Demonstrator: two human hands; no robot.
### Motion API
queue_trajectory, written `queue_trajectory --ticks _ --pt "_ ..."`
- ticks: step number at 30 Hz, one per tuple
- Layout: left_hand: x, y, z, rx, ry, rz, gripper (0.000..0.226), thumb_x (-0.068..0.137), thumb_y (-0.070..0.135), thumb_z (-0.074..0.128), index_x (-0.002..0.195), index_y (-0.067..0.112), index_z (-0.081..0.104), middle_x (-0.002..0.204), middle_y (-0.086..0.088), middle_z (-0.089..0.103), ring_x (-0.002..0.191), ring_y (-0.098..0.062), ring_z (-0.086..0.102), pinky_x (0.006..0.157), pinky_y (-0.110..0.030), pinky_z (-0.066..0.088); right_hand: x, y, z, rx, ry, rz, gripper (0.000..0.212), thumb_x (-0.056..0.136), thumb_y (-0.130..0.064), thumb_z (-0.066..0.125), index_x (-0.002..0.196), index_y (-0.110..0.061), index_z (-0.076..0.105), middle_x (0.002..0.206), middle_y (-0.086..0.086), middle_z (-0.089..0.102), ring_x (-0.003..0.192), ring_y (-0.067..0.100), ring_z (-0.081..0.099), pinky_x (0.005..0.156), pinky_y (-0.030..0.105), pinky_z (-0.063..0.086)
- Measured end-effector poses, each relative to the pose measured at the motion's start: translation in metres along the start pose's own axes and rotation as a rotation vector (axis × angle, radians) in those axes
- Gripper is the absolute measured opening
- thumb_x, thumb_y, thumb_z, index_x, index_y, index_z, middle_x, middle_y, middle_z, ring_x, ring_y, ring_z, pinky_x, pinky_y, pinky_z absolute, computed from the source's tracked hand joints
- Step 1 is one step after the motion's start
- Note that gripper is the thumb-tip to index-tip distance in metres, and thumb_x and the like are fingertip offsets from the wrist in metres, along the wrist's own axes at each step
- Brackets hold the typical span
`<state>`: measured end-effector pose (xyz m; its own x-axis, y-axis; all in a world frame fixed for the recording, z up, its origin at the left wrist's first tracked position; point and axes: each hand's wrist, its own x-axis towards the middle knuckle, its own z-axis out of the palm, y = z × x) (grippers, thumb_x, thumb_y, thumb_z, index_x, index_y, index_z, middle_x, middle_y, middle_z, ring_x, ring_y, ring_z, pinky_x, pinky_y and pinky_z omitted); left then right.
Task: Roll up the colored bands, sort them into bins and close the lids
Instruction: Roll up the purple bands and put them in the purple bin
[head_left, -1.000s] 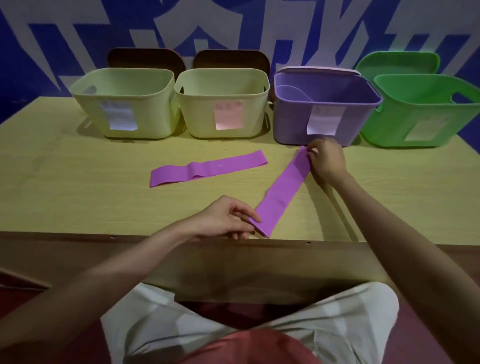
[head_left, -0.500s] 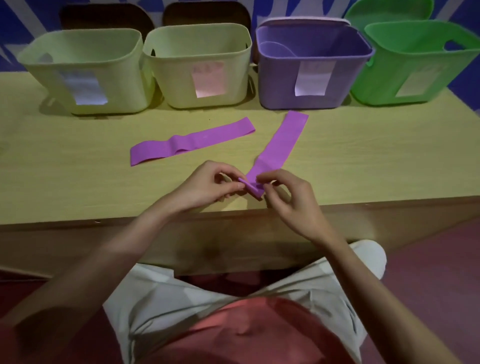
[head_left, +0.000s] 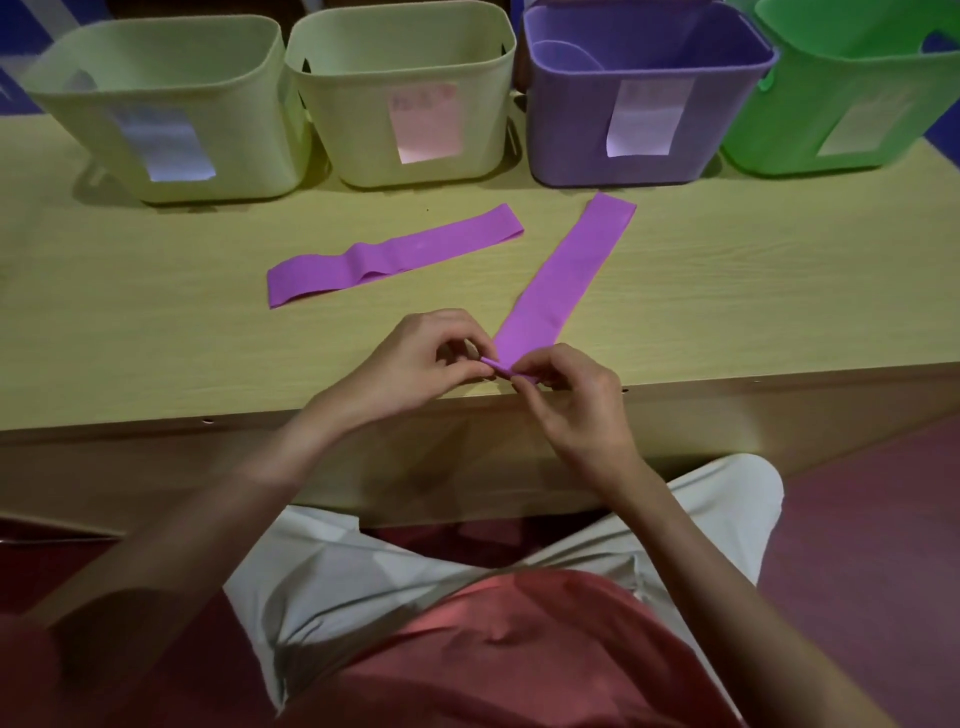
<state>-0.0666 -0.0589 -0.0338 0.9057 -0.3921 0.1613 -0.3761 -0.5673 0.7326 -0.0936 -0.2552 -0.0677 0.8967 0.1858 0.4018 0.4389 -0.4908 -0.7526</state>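
Note:
A purple band (head_left: 566, 273) lies flat on the wooden table (head_left: 156, 332), running from near the front edge toward the purple bin (head_left: 644, 156). Its near end is turned over into a small roll. My left hand (head_left: 415, 364) and my right hand (head_left: 571, 400) both pinch that rolled end with curled fingers. A second purple band (head_left: 395, 254) lies flat to the left, slightly wrinkled in its middle. The purple bin stands open with something pale purple inside it.
Four open bins line the back of the table: two pale yellow-green ones (head_left: 166, 109) (head_left: 405, 98), the purple one, and a green one (head_left: 852, 98) at the right. Each carries a paper label. The table's front edge runs just under my hands.
My right hand left the band's far end and came to the near end beside my left hand. The near end is now folded into a small roll. The view tilted down.

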Motion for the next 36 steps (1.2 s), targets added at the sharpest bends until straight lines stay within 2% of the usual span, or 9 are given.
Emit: queue_trajectory --ticks 3,7,13,15,18,21,26,33,36 --pt "0.0 -0.002 0.003 -0.025 0.025 -0.03 0.008 0.083 0.008 0.072 0.09 0.009 0.069 0.083 0.004 0.07 0.072 -0.014 0.065 0.06 -0.027 0.045 -0.001 -0.003 0.0 -0.079 0.063 -0.015 0.007 0.082 -0.007 0.071 0.088 -0.011 0.069 0.081 -0.002 0.066 0.07 0.008 0.058 0.065 0.031 0.049" --pt "0.001 -0.003 0.004 0.003 0.018 0.007 0.005 0.083 0.007 0.072 0.088 0.007 0.07 0.08 0.001 0.07 0.069 -0.008 0.061 0.06 -0.012 0.039 -0.005 -0.005 0.003 -0.102 0.075 -0.033 0.007 0.081 -0.005 0.072 0.086 -0.009 0.069 0.084 0.002 0.061 0.07 0.009 0.055 0.063 0.028 0.046" --pt "-0.003 -0.009 0.005 0.121 0.053 0.075 0.009 0.083 0.014 0.073 0.09 0.009 0.073 0.083 0.0 0.066 0.069 -0.005 0.055 0.064 -0.007 0.034 -0.008 -0.007 0.009 -0.129 0.104 -0.004 0.005 0.082 -0.007 0.071 0.086 -0.008 0.07 0.086 0.003 0.062 0.07 0.016 0.059 0.063 0.032 0.047" --pt "-0.006 -0.011 0.005 0.169 0.048 0.102 0.012 0.084 0.018 0.071 0.092 0.01 0.074 0.086 0.0 0.065 0.07 -0.006 0.054 0.066 -0.01 0.036 -0.009 -0.008 0.011 -0.183 0.12 -0.02 0.005 0.08 -0.007 0.072 0.085 -0.007 0.071 0.086 0.004 0.062 0.076 0.022 0.058 0.067 0.031 0.045" --pt "-0.011 -0.012 0.005 0.253 0.041 0.15 0.018 0.089 0.027 0.065 0.096 0.012 0.074 0.09 0.002 0.063 0.074 -0.009 0.057 0.067 -0.024 0.044 -0.011 -0.007 0.013 -0.235 0.139 -0.042 0.006 0.079 -0.008 0.074 0.085 -0.007 0.072 0.084 0.005 0.061 0.079 0.026 0.054 0.069 0.033 0.043" --pt "-0.015 -0.012 0.007 0.404 0.08 0.253 0.023 0.092 0.03 0.059 0.096 0.011 0.074 0.09 -0.001 0.061 0.072 -0.017 0.058 0.058 -0.034 0.049 -0.011 -0.005 0.012 -0.261 0.123 -0.081 0.008 0.079 -0.008 0.076 0.085 -0.007 0.072 0.083 0.006 0.059 0.078 0.026 0.052 0.069 0.032 0.042" --pt "-0.02 -0.011 0.006 0.589 0.123 0.395 0.019 0.095 0.024 0.06 0.094 0.011 0.073 0.089 -0.005 0.06 0.071 -0.02 0.055 0.051 -0.034 0.045 -0.009 -0.002 0.008 -0.303 0.047 -0.146 0.006 0.082 -0.007 0.073 0.088 -0.004 0.072 0.08 0.008 0.057 0.074 0.026 0.048 0.067 0.03 0.038" --pt "-0.017 -0.012 0.006 0.454 0.087 0.335 0.021 0.092 0.023 0.065 0.107 0.009 0.07 0.101 -0.004 0.061 0.089 -0.019 0.056 0.071 -0.034 0.047 -0.005 -0.004 0.004 -0.302 -0.012 -0.141 0.007 0.084 -0.007 0.069 0.088 -0.005 0.074 0.077 0.007 0.055 0.072 0.024 0.047 0.065 0.024 0.031" --pt "-0.015 -0.012 0.007 0.4 0.08 0.322 0.016 0.091 0.021 0.066 0.1 0.009 0.07 0.099 -0.002 0.062 0.089 -0.02 0.056 0.073 -0.037 0.048 -0.004 -0.005 0.004 -0.292 -0.012 -0.124 0.007 0.084 -0.009 0.069 0.087 -0.006 0.075 0.077 0.007 0.055 0.073 0.024 0.047 0.066 0.026 0.033"
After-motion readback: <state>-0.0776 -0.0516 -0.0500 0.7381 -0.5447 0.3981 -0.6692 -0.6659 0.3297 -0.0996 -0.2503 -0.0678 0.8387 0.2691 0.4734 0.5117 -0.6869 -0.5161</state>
